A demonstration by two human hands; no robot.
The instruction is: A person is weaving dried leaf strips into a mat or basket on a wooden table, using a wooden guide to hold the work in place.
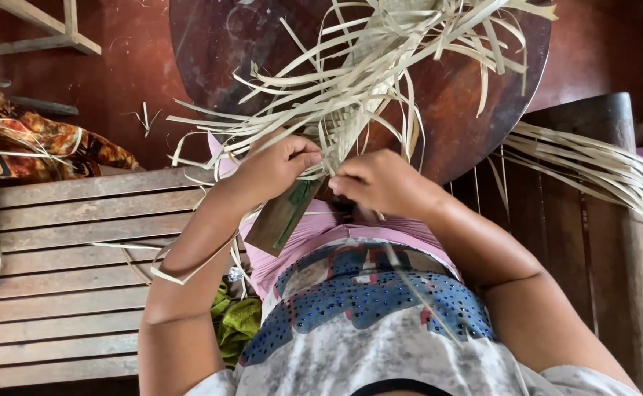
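Head camera is looking down on a half-woven piece of pale straw strips [365,81], resting against a round wooden board [468,95] that is backing it. Left hand [277,165] and right hand [380,180] are both pinching strips at its lower edge — fingers closed, keeping the weave tight — above a slatted bench [72,249] where loose strands are lying.

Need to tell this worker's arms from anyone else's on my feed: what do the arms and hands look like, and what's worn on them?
Both arms are bare from shoulder to fingers: no sleeves, gloves, watch or rings visible on the left hand or right hand. Fingernails are short and unpainted.
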